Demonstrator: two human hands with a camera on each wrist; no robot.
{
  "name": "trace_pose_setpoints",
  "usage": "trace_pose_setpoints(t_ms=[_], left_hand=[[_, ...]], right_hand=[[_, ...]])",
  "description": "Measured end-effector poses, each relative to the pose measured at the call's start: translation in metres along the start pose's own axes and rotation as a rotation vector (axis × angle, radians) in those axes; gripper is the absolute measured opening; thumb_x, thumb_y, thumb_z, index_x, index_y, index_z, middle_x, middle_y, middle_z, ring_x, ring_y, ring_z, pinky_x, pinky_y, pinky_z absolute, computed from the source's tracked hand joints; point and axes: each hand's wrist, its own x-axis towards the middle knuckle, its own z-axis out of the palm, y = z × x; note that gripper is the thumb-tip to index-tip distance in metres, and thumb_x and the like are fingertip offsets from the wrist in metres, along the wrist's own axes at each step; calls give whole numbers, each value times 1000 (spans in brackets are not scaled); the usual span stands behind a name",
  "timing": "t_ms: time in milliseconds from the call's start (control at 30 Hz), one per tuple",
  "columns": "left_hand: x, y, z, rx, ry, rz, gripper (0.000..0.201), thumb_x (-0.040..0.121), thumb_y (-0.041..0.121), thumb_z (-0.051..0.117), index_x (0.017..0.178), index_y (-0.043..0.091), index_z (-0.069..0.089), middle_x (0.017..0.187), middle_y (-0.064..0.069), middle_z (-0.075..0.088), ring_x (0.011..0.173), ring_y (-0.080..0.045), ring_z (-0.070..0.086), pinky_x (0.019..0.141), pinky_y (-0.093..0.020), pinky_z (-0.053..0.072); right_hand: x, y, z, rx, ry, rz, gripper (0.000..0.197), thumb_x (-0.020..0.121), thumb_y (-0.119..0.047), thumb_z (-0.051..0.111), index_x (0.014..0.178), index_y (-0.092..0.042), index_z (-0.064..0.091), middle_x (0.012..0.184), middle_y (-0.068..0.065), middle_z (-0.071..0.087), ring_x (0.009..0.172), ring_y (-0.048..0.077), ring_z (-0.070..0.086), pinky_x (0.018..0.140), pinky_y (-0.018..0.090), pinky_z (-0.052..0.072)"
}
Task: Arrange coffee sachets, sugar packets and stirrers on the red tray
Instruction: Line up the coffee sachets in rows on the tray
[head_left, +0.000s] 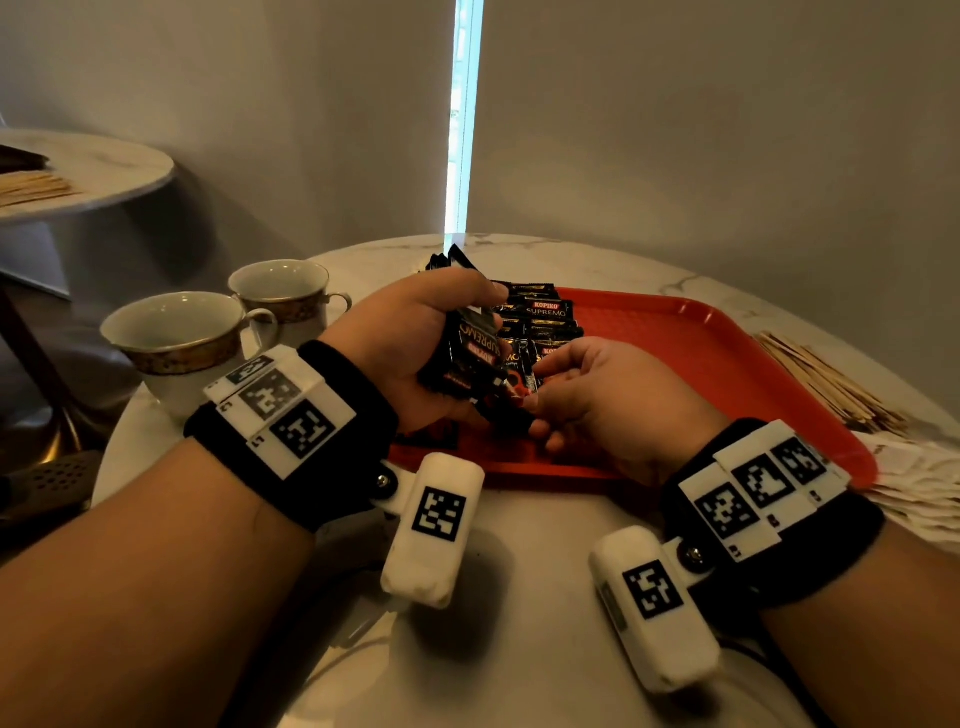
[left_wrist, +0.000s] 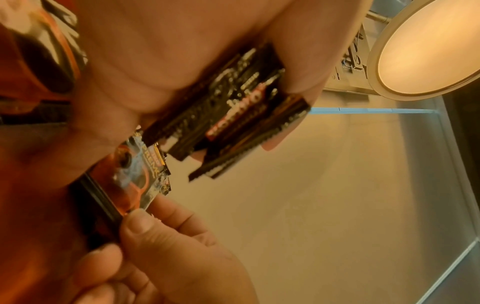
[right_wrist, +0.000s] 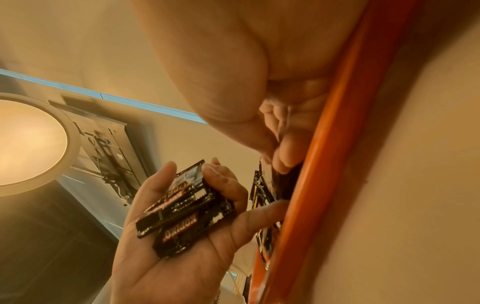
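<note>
While the left hand (head_left: 415, 338) grips a fanned bundle of black Kopiko coffee sachets (head_left: 470, 353) above the near-left part of the red tray (head_left: 727, 358), fingers curled round the bundle and thumb across its top, noted the right hand (head_left: 597, 400) immediately to its right, thumb and forefinger pinching the lower corner of a single sachet (left_wrist: 137, 181) at the bundle's edge. Other right fingers loosely curled; nothing else held.

Key relation: pinched sachet standing on edge between the two hands, long axis running roughly away from the wearer, right hand the nearer and already in contact. Judged step: drawing one sachet out of the bundle for laying on the tray.

Row of sachets already laid (head_left: 545, 312) on the tray's far-left area, overlapping, directly beyond both hands. Likely placement spot at the near end of that row.

Right wrist low over the tray's near rim. Wooden stirrers (head_left: 826, 384) on the marble table (head_left: 519, 597) right of the tray, touching or just beside its rim; pale sugar packets (head_left: 919, 488) near them, off the tray. Two teacups (head_left: 218, 332) to the left.
</note>
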Motion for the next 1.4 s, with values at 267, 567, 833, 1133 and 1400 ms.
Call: trace_pose_setpoints(t_ms=[267, 567, 833, 1133, 1400], left_hand=[[-1, 0, 3, -22, 66, 8, 20, 95, 27, 54, 103, 8, 53, 77, -11, 58, 70, -30, 61, 76, -46, 54], [2, -1, 0, -50, 46, -9, 56, 95, 27, 54, 141, -4, 47, 114, -20, 56, 102, -41, 59, 97, -62, 46], [5, -2, -3, -93, -3, -41, 52, 92, 25, 53, 139, 4, 49, 112, -19, 51, 104, -39, 55, 99, -66, 41], [4, -1, 2, -143, 46, 95, 23, 94, 17, 51, 114, 5, 56, 88, -10, 64, 76, -23, 68, 79, -50, 59], [10, 5, 25, -122, -70, 92, 53, 98, 26, 53, 144, 1, 46, 123, -27, 61, 106, -37, 62, 83, -42, 57]], right_hand=[[-5, -2, 1, -93, 7, -42, 30, 89, 8, 66, 114, -5, 55, 86, 20, 67, 64, 26, 66, 52, 35, 54], [-2, 1, -2, -147, 37, -76, 29, 87, 4, 70, 110, -8, 56, 78, 22, 68, 60, 29, 66, 55, 38, 55], [2, 3, -6, -107, 39, -101, 27, 89, 3, 68, 111, -6, 56, 79, 24, 69, 65, 36, 65, 57, 42, 54], [-7, -10, -21, 26, -34, -344, 28, 88, 7, 64, 105, -15, 68, 96, 7, 70, 65, 9, 63, 53, 21, 49], [-16, -15, -37, 33, -222, -535, 56, 68, -6, 83, 119, -21, 65, 118, 0, 71, 96, 24, 73, 79, 41, 60]])
